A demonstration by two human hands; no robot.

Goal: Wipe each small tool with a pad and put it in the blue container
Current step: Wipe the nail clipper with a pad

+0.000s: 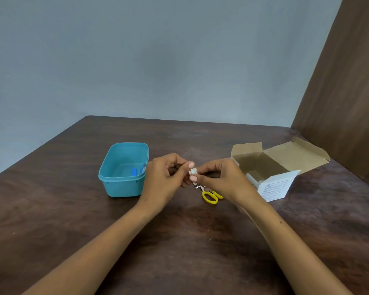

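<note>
My left hand (168,177) and my right hand (219,179) meet above the table's middle, both pinching a small white pad (193,171) between their fingertips. Whether a tool is inside the pad I cannot tell. Just below the hands, a small metal tool (196,185) and yellow-handled scissors (210,196) lie on the table, partly hidden by my right hand. The blue container (119,186) stands to the left of my left hand, with a blue-handled tool (134,171) lying inside it.
An open cardboard box (273,188) with white packets inside stands to the right of my right hand, its flaps raised. The dark wooden table (73,220) ends at a grey wall behind. A brown panel (345,103) rises at the far right.
</note>
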